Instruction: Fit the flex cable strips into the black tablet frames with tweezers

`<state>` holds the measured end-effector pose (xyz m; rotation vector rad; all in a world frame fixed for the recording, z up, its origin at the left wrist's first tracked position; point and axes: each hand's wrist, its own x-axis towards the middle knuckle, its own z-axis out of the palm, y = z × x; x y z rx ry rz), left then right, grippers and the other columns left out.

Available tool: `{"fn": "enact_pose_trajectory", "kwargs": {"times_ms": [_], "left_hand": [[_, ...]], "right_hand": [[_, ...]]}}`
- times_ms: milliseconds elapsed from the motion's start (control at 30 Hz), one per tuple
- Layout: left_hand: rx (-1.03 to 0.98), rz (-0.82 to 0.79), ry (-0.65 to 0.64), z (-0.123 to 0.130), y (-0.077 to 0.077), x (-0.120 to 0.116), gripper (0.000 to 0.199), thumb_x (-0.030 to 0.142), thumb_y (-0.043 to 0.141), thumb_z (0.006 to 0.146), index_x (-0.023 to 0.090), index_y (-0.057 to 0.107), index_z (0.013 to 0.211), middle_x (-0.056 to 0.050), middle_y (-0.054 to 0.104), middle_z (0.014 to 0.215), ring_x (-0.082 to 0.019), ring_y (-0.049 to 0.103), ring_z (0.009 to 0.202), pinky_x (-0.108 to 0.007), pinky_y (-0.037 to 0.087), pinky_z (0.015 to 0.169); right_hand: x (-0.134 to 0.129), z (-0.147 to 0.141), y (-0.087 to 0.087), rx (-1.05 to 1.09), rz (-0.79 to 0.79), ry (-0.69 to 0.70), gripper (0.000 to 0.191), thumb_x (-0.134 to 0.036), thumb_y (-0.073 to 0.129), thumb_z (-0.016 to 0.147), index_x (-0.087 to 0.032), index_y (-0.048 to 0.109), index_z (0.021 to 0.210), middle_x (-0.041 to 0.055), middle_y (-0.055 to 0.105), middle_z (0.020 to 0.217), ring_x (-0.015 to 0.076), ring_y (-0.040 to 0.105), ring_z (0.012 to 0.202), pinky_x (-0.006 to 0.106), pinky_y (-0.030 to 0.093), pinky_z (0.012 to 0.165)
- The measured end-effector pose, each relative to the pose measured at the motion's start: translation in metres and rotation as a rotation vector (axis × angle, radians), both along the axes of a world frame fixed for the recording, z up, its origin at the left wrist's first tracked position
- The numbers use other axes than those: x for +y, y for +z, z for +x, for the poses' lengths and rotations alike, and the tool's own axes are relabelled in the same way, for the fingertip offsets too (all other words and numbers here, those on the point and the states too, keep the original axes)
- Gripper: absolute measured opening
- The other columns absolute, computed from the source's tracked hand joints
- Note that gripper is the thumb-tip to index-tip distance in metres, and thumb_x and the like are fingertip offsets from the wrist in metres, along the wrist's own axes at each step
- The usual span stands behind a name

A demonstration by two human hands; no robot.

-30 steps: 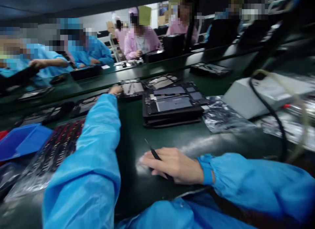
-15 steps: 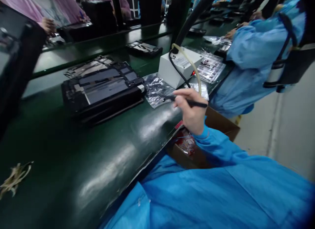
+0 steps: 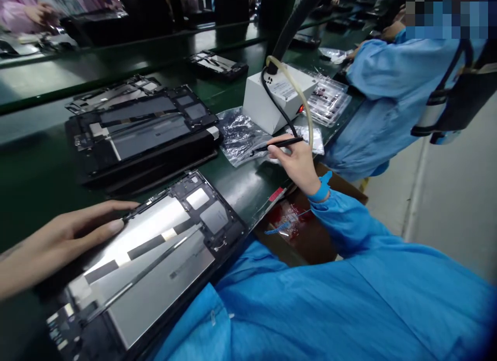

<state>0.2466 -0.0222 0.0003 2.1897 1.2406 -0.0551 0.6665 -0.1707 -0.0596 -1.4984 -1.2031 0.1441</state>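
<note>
My left hand grips the far long edge of an opened tablet unit, which lies at the table's front edge with its silver inside facing up. My right hand is closed round a thin black pen-like tool. The tool's tip is over a clear plastic bag, close to a tiny dark part. Whether the tip touches that part I cannot tell. Left of the bag, a stack of similar dark tablet units rests on the green table.
A white box with a hose and cable stands behind my right hand. Clear trays lie to its right. A cardboard box sits below the table edge. A person in blue is at the right.
The tablet unit has come down from the upper left to the table's front edge, and my left hand has come into view on it. The view has shifted slightly.
</note>
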Motion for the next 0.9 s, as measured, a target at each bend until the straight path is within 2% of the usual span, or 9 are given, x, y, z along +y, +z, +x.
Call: {"fn": "enact_pose_trajectory", "kwargs": {"times_ms": [100,200,333,467,567,733,900], "left_hand": [[-0.026,0.013,-0.031,0.001,-0.008,0.000,0.049,0.064,0.047,0.090,0.036,0.060,0.128,0.007,0.062,0.138,-0.028,0.054,0.132,-0.041,0.040,0.115],[-0.045,0.040,-0.032,-0.003,-0.015,-0.003,0.049,0.065,0.045,0.090,0.038,0.059,0.129,0.007,0.061,0.139,-0.027,0.055,0.130,-0.040,0.041,0.114],[-0.052,0.065,-0.006,-0.005,-0.021,-0.004,0.050,0.066,0.045,0.089,0.039,0.060,0.128,0.007,0.062,0.137,-0.030,0.055,0.131,-0.045,0.039,0.115],[-0.088,0.038,0.005,-0.006,-0.024,-0.003,0.038,0.067,0.047,0.090,0.048,0.061,0.120,0.014,0.063,0.134,-0.031,0.053,0.132,-0.053,0.036,0.118],[-0.119,0.025,0.009,-0.008,-0.026,-0.002,0.032,0.067,0.048,0.090,0.054,0.060,0.116,0.018,0.062,0.133,-0.029,0.053,0.133,-0.054,0.036,0.118],[-0.081,0.058,-0.006,-0.011,-0.029,0.000,0.036,0.067,0.046,0.091,0.052,0.060,0.120,0.015,0.062,0.136,-0.031,0.054,0.133,-0.056,0.041,0.114],[-0.100,0.049,-0.008,-0.013,-0.031,0.001,0.035,0.069,0.048,0.089,0.055,0.060,0.119,0.018,0.062,0.135,-0.030,0.053,0.134,-0.054,0.036,0.119]], "right_hand": [[0.006,0.002,-0.003,0.023,-0.030,-0.004,0.027,-0.047,0.070,0.089,-0.021,0.074,0.098,0.0021,0.071,0.095,0.0155,0.070,0.076,0.031,0.065,0.070],[0.009,0.003,-0.006,0.059,-0.052,0.009,0.030,-0.049,0.071,0.088,-0.021,0.074,0.098,0.0023,0.071,0.097,0.0153,0.070,0.078,0.031,0.065,0.071],[0.009,0.003,-0.006,0.040,-0.074,0.008,0.032,-0.050,0.071,0.088,-0.021,0.074,0.099,0.0020,0.072,0.097,0.0140,0.070,0.078,0.029,0.065,0.073],[0.008,0.001,-0.005,0.058,-0.045,0.002,0.032,-0.050,0.070,0.088,-0.020,0.073,0.099,0.0025,0.071,0.098,0.0137,0.069,0.082,0.026,0.066,0.072],[0.007,0.000,-0.005,0.066,-0.022,-0.010,0.033,-0.052,0.070,0.088,-0.020,0.073,0.099,0.0029,0.069,0.100,0.0152,0.069,0.089,0.026,0.066,0.071],[0.006,0.000,-0.005,0.002,-0.031,0.011,0.031,-0.050,0.069,0.090,-0.020,0.073,0.099,0.0030,0.070,0.099,0.0148,0.069,0.085,0.026,0.065,0.073],[0.005,0.001,-0.005,-0.009,-0.051,0.005,0.031,-0.049,0.068,0.091,-0.020,0.073,0.100,0.0029,0.071,0.099,0.0141,0.069,0.081,0.027,0.065,0.074]]}}
